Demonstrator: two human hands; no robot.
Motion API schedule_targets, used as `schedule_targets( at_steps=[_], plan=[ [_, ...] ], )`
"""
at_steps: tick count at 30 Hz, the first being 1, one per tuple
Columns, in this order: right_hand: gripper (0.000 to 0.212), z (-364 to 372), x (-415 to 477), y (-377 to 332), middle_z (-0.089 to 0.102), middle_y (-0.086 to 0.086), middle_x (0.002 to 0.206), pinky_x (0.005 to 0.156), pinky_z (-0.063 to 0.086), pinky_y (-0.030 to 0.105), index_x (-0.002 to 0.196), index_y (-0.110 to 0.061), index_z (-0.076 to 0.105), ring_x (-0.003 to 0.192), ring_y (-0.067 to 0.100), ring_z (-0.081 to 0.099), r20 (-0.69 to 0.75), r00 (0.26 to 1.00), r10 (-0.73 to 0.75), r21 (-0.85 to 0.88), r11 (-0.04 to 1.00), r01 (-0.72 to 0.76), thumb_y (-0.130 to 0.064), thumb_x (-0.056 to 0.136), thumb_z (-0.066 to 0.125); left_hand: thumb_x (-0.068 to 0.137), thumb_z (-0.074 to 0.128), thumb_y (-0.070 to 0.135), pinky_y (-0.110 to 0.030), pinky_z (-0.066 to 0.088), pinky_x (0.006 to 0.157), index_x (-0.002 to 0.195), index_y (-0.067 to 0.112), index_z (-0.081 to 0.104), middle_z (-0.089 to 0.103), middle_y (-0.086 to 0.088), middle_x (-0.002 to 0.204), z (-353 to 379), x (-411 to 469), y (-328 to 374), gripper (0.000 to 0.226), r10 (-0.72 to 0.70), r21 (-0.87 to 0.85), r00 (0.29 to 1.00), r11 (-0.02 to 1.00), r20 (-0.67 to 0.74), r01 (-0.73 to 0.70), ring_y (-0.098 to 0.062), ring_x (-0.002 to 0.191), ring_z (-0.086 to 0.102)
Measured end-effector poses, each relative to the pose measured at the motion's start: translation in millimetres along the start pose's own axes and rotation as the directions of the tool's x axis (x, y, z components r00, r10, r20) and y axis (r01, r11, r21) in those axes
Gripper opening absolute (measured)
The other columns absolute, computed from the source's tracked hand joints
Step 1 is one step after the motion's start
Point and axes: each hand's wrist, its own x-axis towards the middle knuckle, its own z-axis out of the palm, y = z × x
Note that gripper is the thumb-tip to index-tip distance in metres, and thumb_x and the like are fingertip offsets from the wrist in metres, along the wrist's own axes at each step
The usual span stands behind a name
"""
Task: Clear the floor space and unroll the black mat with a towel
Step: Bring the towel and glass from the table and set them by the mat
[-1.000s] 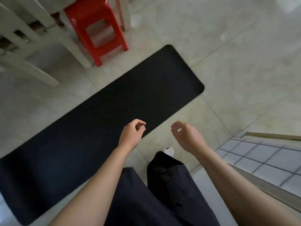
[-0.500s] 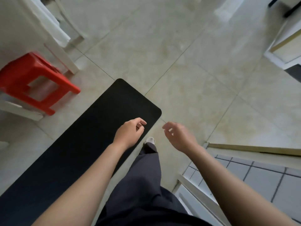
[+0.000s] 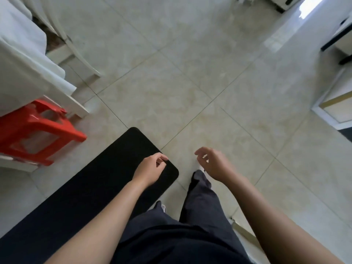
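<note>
The black mat (image 3: 99,180) lies flat and unrolled on the tiled floor, running from the lower left edge up to a rounded end near the middle. My left hand (image 3: 148,168) hovers above that end, fingers loosely curled, holding nothing. My right hand (image 3: 213,164) hangs over bare tile to the right of the mat, fingers apart and empty. My legs in dark trousers (image 3: 200,216) stand beside the mat's right edge. No towel is in view.
A red plastic stool (image 3: 38,130) stands at the left, close to the mat's far side. Behind it are white chair legs (image 3: 76,60) and a white tablecloth (image 3: 24,73). A door frame (image 3: 331,103) is at right. Beige floor tiles (image 3: 190,73) stretch ahead.
The view has swung to the right and forward: the mat and red stool have slid to the lower left of the frame. Both hands stay empty in front of me.
</note>
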Motion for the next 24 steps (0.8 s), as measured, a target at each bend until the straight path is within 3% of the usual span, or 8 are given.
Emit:
schedule_targets(
  at_steps=[5, 12, 17, 23, 24],
  plan=[
    [0.024, -75.7, 93.2, 3.4, 0.066, -0.003, 0.107, 0.081, 0.049, 0.029, 0.111, -0.02, 0.064, 0.092, 0.016, 0.061, 0.013, 0.993, -0.12, -0.061, 0.991, 0.121, -0.02, 0.093, 0.049, 0.096, 0.052, 0.025, -0.03, 0.055, 0.076, 0.109, 0.027, 0.062, 0.067, 0.007, 0.099, -21.9, 77.4, 61.3, 0.017, -0.076, -0.084, 0.982, 0.995, -0.173, 0.063, -0.008, 0.09, 0.062],
    [0.027, -174.0, 223.0, -34.3, 0.064, 0.001, 0.112, 0.083, 0.051, 0.032, 0.116, -0.017, 0.063, 0.097, 0.019, 0.062, 0.209, 0.921, -0.33, -0.215, 0.903, 0.372, -0.02, 0.095, 0.046, 0.093, 0.053, 0.026, -0.027, 0.05, 0.071, 0.105, 0.026, 0.064, 0.065, 0.009, 0.096, -53.1, 166.5, 137.7, 0.016, -0.265, -0.237, 0.903, 0.952, -0.337, 0.191, -0.009, 0.085, 0.06],
    [0.027, -193.4, 292.0, -73.8, 0.065, 0.002, 0.11, 0.086, 0.046, 0.031, 0.114, -0.017, 0.063, 0.102, 0.019, 0.059, 0.267, 0.88, -0.392, -0.22, 0.864, 0.452, -0.015, 0.09, 0.052, 0.092, 0.053, 0.025, -0.027, 0.049, 0.077, 0.105, 0.024, 0.065, 0.065, 0.007, 0.099, -97.6, 199.5, 147.9, 0.017, -0.358, -0.376, 0.833, 0.905, -0.422, 0.199, -0.011, 0.09, 0.061],
    [0.024, -196.5, 376.0, -150.2, 0.064, -0.001, 0.107, 0.085, 0.049, 0.033, 0.112, -0.02, 0.063, 0.096, 0.018, 0.06, 0.387, 0.795, -0.468, -0.21, 0.794, 0.57, -0.019, 0.09, 0.053, 0.093, 0.054, 0.024, -0.029, 0.051, 0.085, 0.106, 0.023, 0.066, 0.065, 0.006, 0.102, -178.2, 243.2, 138.7, 0.017, -0.43, -0.522, 0.721, 0.846, -0.544, 0.111, -0.011, 0.093, 0.062],
    [0.024, -195.6, 378.5, -153.2, 0.064, -0.001, 0.106, 0.085, 0.049, 0.033, 0.112, -0.02, 0.063, 0.096, 0.017, 0.06, 0.407, 0.784, -0.469, -0.209, 0.788, 0.58, -0.019, 0.09, 0.052, 0.093, 0.054, 0.025, -0.029, 0.05, 0.084, 0.106, 0.022, 0.066, 0.065, 0.006, 0.102, -180.0, 244.9, 136.4, 0.018, -0.428, -0.522, 0.733, 0.845, -0.529, 0.116, -0.011, 0.093, 0.062]
  ],
)
